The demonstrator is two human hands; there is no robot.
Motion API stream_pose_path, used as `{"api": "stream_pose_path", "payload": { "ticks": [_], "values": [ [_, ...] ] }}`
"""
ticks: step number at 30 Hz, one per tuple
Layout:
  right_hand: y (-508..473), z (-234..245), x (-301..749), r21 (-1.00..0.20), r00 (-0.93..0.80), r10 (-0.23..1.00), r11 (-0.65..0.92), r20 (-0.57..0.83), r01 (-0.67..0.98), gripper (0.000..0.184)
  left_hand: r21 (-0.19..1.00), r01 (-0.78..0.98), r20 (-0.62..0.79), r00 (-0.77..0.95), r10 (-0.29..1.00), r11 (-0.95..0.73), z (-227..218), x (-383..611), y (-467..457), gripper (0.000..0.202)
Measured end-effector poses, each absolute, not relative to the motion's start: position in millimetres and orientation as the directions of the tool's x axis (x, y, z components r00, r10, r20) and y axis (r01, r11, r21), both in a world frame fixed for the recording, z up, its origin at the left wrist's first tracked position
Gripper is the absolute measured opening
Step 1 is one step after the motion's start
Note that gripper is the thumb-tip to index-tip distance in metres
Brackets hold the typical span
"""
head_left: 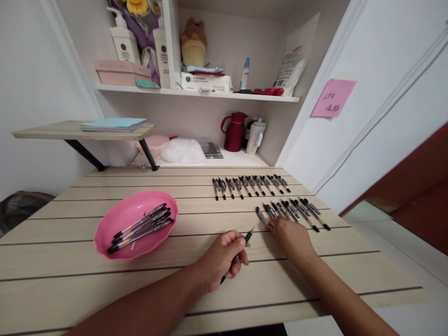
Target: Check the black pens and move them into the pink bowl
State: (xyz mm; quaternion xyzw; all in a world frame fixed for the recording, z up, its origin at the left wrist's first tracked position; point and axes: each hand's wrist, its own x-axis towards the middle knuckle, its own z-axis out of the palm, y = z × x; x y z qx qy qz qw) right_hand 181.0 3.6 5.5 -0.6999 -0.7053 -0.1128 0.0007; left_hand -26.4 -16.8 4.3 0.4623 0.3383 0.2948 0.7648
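Observation:
My left hand is closed around a black pen whose tip points up and to the right, just above the wooden table. My right hand rests on the table with its fingers at the near end of the leftmost pen in the near row of pens; its fingertips are hidden. A second, longer row of pens lies further back. A pink bowl at the left holds several black pens.
Behind the table an alcove holds a red jug, a white cup and a plastic bag. A small raised shelf with a teal book stands at back left. A pink sticky note hangs on the right wall.

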Motion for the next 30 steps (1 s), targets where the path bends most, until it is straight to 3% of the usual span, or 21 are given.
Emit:
{"api": "stream_pose_path", "payload": {
  "ticks": [9,18,23,30],
  "values": [
    [0.9,9.3,179.7,0.147,-0.012,0.984,-0.015,0.177,0.989,0.027,0.902,-0.151,-0.247,0.591,0.768,0.405,4.5,-26.4,-17.2,0.029],
    [-31.3,3.6,205.0,0.043,0.272,0.929,-0.291,0.250,0.956,0.030,0.904,-0.159,-0.229,0.602,0.765,0.396,3.9,-26.5,-17.4,0.027],
    [-33.7,-3.0,200.3,0.003,0.256,0.940,-0.263,0.226,0.965,0.031,0.906,-0.151,-0.236,0.594,0.769,0.395,4.0,-26.2,-17.2,0.028],
    [-28.7,-5.4,197.6,0.047,0.242,0.939,-0.261,0.244,0.964,0.026,0.905,-0.146,-0.246,0.587,0.772,0.399,5.3,-26.8,-17.3,0.030]
  ]
}}
